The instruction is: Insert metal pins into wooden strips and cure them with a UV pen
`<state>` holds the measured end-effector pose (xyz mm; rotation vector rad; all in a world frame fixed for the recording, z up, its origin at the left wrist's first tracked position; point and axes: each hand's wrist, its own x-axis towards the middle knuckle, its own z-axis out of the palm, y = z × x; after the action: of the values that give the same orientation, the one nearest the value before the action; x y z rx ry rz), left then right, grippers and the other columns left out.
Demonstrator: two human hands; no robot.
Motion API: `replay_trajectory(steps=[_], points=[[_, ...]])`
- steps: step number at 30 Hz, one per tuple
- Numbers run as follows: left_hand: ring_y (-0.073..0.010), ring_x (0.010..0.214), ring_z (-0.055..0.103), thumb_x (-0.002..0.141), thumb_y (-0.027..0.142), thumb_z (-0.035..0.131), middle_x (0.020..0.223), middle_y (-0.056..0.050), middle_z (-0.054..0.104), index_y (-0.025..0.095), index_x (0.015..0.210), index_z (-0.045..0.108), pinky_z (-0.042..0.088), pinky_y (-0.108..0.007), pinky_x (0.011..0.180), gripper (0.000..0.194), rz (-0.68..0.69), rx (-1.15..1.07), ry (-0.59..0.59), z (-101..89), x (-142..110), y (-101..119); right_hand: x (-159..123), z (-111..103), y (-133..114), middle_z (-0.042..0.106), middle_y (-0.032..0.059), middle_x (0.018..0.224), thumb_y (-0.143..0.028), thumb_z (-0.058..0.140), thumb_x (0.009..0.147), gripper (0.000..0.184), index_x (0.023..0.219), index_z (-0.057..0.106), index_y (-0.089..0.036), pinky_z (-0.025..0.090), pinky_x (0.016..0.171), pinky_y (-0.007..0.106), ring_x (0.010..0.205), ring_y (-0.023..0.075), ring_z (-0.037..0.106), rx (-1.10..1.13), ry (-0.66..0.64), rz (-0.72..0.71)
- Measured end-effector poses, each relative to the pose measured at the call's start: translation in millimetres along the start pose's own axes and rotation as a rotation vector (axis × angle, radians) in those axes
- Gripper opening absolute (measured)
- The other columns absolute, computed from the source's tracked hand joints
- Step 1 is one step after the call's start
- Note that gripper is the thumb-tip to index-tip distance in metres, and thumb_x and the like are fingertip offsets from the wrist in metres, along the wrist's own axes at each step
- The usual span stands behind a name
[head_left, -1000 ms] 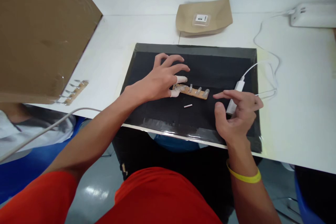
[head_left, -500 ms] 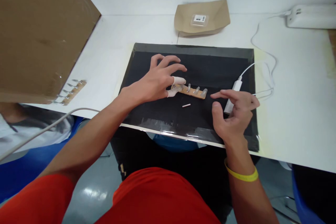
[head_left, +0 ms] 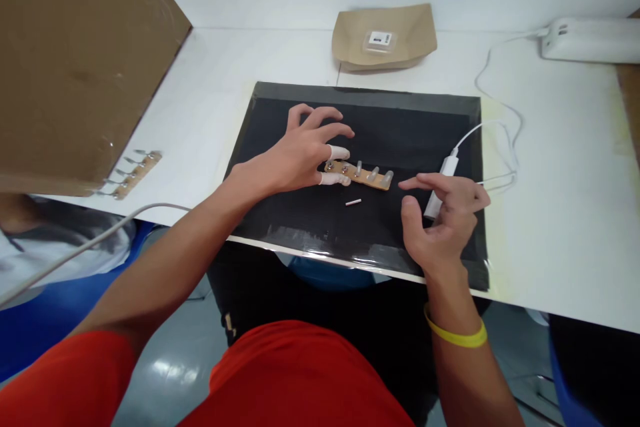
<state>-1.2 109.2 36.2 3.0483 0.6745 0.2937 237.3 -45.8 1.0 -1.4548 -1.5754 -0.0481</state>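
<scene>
White corded device [head_left: 448,167] partly behind right hand [head_left: 444,215]

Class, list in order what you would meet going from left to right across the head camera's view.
Strip with silvery pieces → left hand → strip with clear tips → right hand → white block with a cable.

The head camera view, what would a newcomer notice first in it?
Probably the bright red shirt at the bottom centre. Next, the left hand, two fingertips capped in white, beside a small tan strip on the black rectangular mat. Then the yellow wristband below the right hand.
</scene>
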Motion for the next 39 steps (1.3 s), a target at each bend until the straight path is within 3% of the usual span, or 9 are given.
replay_trajectory(steps=[7, 17, 26, 39], points=[[-0.039, 0.145, 0.041, 0.098, 0.038, 0.065, 0.144, -0.01, 0.065, 0.021, 0.104, 0.073, 0.023, -0.067, 0.118, 0.02, -0.024, -0.077, -0.044, -1.0, 6.6, -0.4, 0.2, 0.3, 0.2, 0.079, -0.0008, 0.092, -0.02, 0.064, 0.088, 0.029, 0.116, 0.059, -0.025, 0.036, 0.098, 0.049, 0.095, 0.0242, 0.066, 0.002, 0.006, -0.006], [-0.034, 0.141, 0.046, 0.101, 0.033, 0.062, 0.138, -0.006, 0.072, 0.022, 0.096, 0.075, 0.021, -0.071, 0.12, 0.018, -0.029, -0.111, 0.012, 1.6, 6.7, -2.4, -0.2, 0.0, 0.0, 0.079, 0.0006, 0.091, -0.024, 0.062, 0.089, 0.026, 0.115, 0.058, -0.026, 0.038, 0.098, 0.052, 0.093, 0.0263, 0.069, -0.028, -0.012, 0.009], [-0.0368, 0.14, 0.048, 0.101, 0.032, 0.061, 0.136, -0.008, 0.073, 0.021, 0.092, 0.075, 0.024, -0.074, 0.116, 0.02, -0.042, -0.105, 0.015, -4.5, 5.1, 1.1, 0.2, 0.4, -1.3, 0.078, -0.0014, 0.093, -0.019, 0.065, 0.089, 0.032, 0.119, 0.059, -0.03, 0.036, 0.098, 0.051, 0.094, 0.0267, 0.066, 0.021, -0.008, 0.007], [-0.0384, 0.141, 0.048, 0.095, 0.043, 0.071, 0.138, -0.008, 0.07, 0.024, 0.106, 0.074, 0.026, -0.072, 0.115, 0.022, -0.048, -0.076, 0.018, -6.8, 4.1, 1.1, 0.3, 0.3, -0.2, 0.079, -0.0017, 0.092, -0.022, 0.063, 0.089, 0.028, 0.116, 0.058, -0.029, 0.036, 0.097, 0.049, 0.093, 0.025, 0.067, 0.005, -0.019, -0.003]])
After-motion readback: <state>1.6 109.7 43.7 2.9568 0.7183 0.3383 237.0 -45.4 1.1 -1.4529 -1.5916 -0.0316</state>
